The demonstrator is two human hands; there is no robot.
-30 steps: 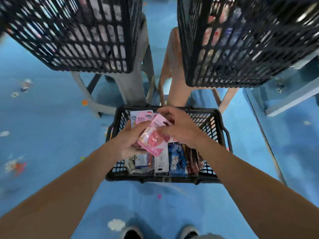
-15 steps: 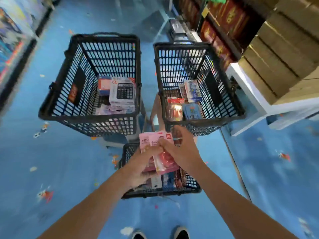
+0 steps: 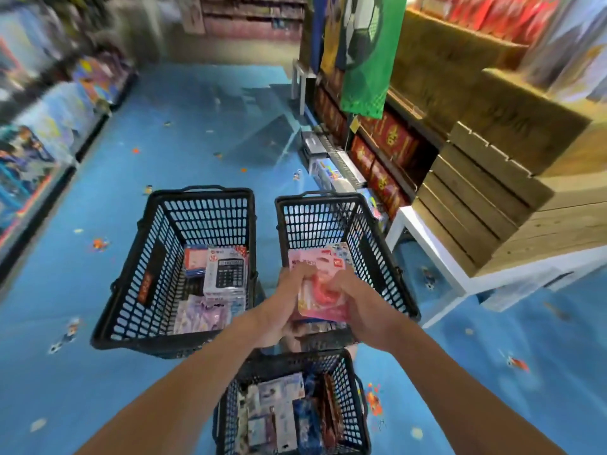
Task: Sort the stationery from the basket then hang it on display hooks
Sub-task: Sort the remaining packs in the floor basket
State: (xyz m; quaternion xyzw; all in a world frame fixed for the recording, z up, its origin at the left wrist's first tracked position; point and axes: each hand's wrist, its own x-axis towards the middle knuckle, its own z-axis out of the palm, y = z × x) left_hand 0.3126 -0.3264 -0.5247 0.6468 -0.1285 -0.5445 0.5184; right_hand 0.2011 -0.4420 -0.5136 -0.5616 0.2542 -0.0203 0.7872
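I grasp a small stack of pink carded blister packs [image 3: 323, 290] in both hands, raised over the near end of the far right black plastic mesh basket [image 3: 315, 221]. My left hand [image 3: 279, 308] has its fingers curled round the left edge of the packs. My right hand [image 3: 364, 310] pinches the right edge, its thumb lying on the front. The front pack shows a red item under a clear bubble and a red label at the top right of its card; the print is too blurred to read.

Just beside that basket, to the left, is a second black plastic mesh basket [image 3: 154, 277]. In it a white boxed calculator [image 3: 226, 274] lies on other packs, with pale purple packets [image 3: 202, 315] nearer me.

Below my wrists and closest to me sits a third black mesh basket [image 3: 226, 412], filled with mixed carded stationery in white, blue and dark red, standing on edge.

All of this is over a blue floor [image 3: 65, 372] speckled with small coloured shapes. To the right, stacked wooden crates [image 3: 476, 208] rest on a low white tabletop [image 3: 433, 257].
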